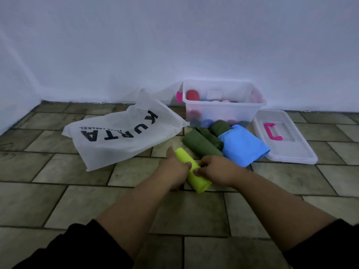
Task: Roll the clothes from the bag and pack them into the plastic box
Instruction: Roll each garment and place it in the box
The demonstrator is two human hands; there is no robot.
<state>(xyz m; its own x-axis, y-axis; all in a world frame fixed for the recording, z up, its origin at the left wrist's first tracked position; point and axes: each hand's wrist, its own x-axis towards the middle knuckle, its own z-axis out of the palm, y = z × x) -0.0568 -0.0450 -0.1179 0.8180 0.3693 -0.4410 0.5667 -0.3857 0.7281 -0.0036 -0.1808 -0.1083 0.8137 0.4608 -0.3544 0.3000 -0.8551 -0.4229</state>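
A yellow-green garment (198, 179), rolled into a tight tube, lies on the tiled floor. My left hand (174, 167) grips its left side and my right hand (215, 169) pinches its right side. Behind it lie a dark green rolled garment (200, 142) and a blue folded one (242, 146). The clear plastic box (223, 111) stands open against the wall with several coloured rolls inside. A white bag (120, 136) printed KURTA lies flat to the left.
The box's clear lid (303, 150) with a pink handle (272, 133) lies on the floor to the right of the box. A white wall runs behind everything and meets a side wall at the far left.
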